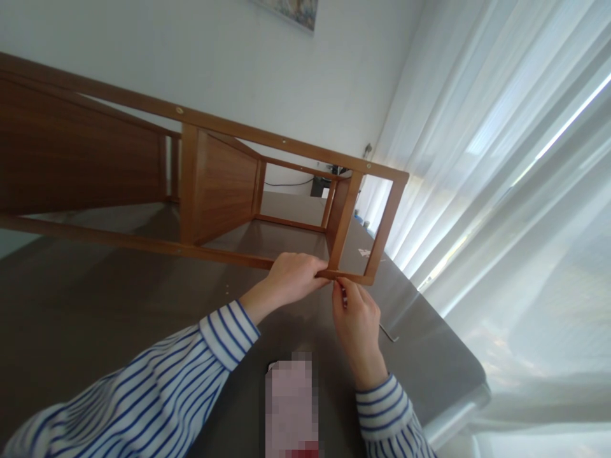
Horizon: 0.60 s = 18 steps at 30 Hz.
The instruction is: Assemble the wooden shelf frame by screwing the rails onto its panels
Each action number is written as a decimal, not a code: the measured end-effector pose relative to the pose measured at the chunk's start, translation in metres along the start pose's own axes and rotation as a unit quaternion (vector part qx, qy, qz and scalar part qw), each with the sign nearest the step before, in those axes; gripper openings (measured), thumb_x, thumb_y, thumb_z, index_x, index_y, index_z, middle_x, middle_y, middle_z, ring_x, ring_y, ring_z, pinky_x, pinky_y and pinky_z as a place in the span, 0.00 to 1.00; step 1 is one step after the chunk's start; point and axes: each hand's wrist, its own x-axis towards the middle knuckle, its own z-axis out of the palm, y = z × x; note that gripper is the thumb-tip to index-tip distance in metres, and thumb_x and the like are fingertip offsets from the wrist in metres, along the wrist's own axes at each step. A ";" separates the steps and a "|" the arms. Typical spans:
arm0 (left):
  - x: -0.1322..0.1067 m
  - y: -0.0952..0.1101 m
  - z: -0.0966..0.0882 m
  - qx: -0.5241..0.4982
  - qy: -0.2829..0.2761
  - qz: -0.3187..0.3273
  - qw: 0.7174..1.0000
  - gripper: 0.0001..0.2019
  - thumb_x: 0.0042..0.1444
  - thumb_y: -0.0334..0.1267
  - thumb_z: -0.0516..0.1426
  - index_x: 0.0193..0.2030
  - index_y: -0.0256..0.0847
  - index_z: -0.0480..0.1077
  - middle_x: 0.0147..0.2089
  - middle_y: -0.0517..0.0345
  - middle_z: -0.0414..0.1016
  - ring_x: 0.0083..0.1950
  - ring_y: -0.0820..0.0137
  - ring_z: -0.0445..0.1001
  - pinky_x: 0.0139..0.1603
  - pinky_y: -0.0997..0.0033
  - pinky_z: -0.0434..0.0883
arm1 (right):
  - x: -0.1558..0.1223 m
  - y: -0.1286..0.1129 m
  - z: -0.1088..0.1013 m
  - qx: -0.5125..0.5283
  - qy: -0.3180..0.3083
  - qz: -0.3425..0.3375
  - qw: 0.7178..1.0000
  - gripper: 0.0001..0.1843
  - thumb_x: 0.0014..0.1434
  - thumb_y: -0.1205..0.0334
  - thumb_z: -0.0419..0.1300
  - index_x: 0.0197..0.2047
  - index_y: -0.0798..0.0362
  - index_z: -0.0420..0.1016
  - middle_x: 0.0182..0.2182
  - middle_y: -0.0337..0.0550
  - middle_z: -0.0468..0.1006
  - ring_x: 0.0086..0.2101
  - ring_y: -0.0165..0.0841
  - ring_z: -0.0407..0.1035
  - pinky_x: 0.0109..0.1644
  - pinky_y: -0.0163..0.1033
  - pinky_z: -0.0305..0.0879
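A brown wooden shelf frame (229, 256) with slatless solid shelves lies on its side on the dark table. My left hand (291, 277) is closed around its near rail, close to the right end. Just right of it, my right hand (356, 312) pinches at the same rail, beneath the joint with the end shelf (346, 219). Whatever sits between those fingertips is hidden or too small to name. Round screw or hole spots show along the upper rail. Beside my right hand, a thin bent metal rod like a hex key (392, 335) lies on the table.
The dark table (429, 356) has a rounded corner at the right. Small light pieces (226, 289) lie left of my left hand, and pale bits (365, 252) lie behind the frame's end. A blurred-out pinkish object (291, 407) is in front. Sheer curtains (477, 159) hang at the right.
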 end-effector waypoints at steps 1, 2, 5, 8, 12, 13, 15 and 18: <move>0.000 0.000 0.000 -0.005 0.001 -0.003 1.000 0.16 0.60 0.54 0.50 0.43 0.53 0.74 0.41 0.59 0.80 0.43 0.61 0.77 0.34 0.70 0.63 | 0.000 0.000 0.000 -0.002 0.001 0.006 1.000 0.14 0.65 0.61 0.50 0.42 0.54 0.76 0.33 0.46 0.80 0.32 0.33 0.73 0.36 0.35 0.63; 0.000 0.001 0.000 -0.008 0.001 -0.005 1.000 0.16 0.60 0.54 0.50 0.44 0.54 0.74 0.42 0.59 0.80 0.43 0.61 0.77 0.35 0.70 0.64 | 0.000 0.000 0.001 -0.003 0.001 0.012 1.000 0.14 0.65 0.62 0.50 0.41 0.54 0.76 0.33 0.46 0.80 0.32 0.33 0.73 0.36 0.35 0.63; -0.001 0.001 0.000 -0.010 -0.003 -0.005 1.000 0.16 0.61 0.54 0.49 0.45 0.55 0.74 0.42 0.59 0.80 0.44 0.61 0.77 0.36 0.70 0.64 | 0.001 0.001 0.002 -0.001 0.001 0.029 1.000 0.12 0.64 0.62 0.51 0.39 0.53 0.76 0.31 0.44 0.80 0.29 0.32 0.72 0.34 0.35 0.62; 0.000 0.001 0.000 -0.007 -0.004 0.000 1.000 0.16 0.61 0.54 0.49 0.45 0.54 0.74 0.43 0.58 0.80 0.44 0.60 0.77 0.36 0.69 0.64 | 0.002 0.001 0.002 0.006 0.001 0.037 0.999 0.12 0.64 0.60 0.51 0.38 0.53 0.75 0.30 0.44 0.79 0.29 0.32 0.71 0.34 0.35 0.61; 0.000 0.000 0.001 -0.007 -0.002 0.007 1.000 0.16 0.61 0.54 0.49 0.46 0.55 0.74 0.42 0.59 0.80 0.43 0.61 0.77 0.35 0.69 0.64 | 0.003 -0.001 0.001 0.010 0.001 0.049 0.999 0.13 0.64 0.60 0.51 0.37 0.53 0.75 0.29 0.43 0.79 0.29 0.32 0.71 0.33 0.34 0.61; 0.000 0.000 0.001 -0.006 0.000 0.008 1.000 0.16 0.61 0.54 0.49 0.46 0.55 0.74 0.42 0.59 0.80 0.43 0.61 0.77 0.35 0.69 0.64 | 0.003 -0.001 0.000 0.013 0.000 0.054 0.998 0.12 0.64 0.60 0.51 0.37 0.53 0.75 0.29 0.43 0.79 0.28 0.32 0.71 0.33 0.35 0.61; -0.001 0.000 0.000 -0.006 0.002 0.009 1.000 0.16 0.61 0.54 0.48 0.46 0.55 0.74 0.43 0.59 0.80 0.44 0.61 0.77 0.35 0.69 0.64 | 0.003 -0.001 0.001 0.026 -0.002 0.068 0.997 0.12 0.64 0.59 0.52 0.37 0.53 0.75 0.30 0.43 0.79 0.28 0.32 0.71 0.33 0.35 0.61; -0.001 0.000 0.000 -0.009 -0.001 0.004 1.000 0.16 0.61 0.54 0.49 0.46 0.54 0.74 0.43 0.58 0.80 0.44 0.61 0.77 0.36 0.70 0.64 | 0.002 0.002 0.002 0.066 -0.007 0.088 0.994 0.12 0.64 0.57 0.52 0.39 0.53 0.75 0.32 0.43 0.80 0.29 0.32 0.72 0.34 0.35 0.64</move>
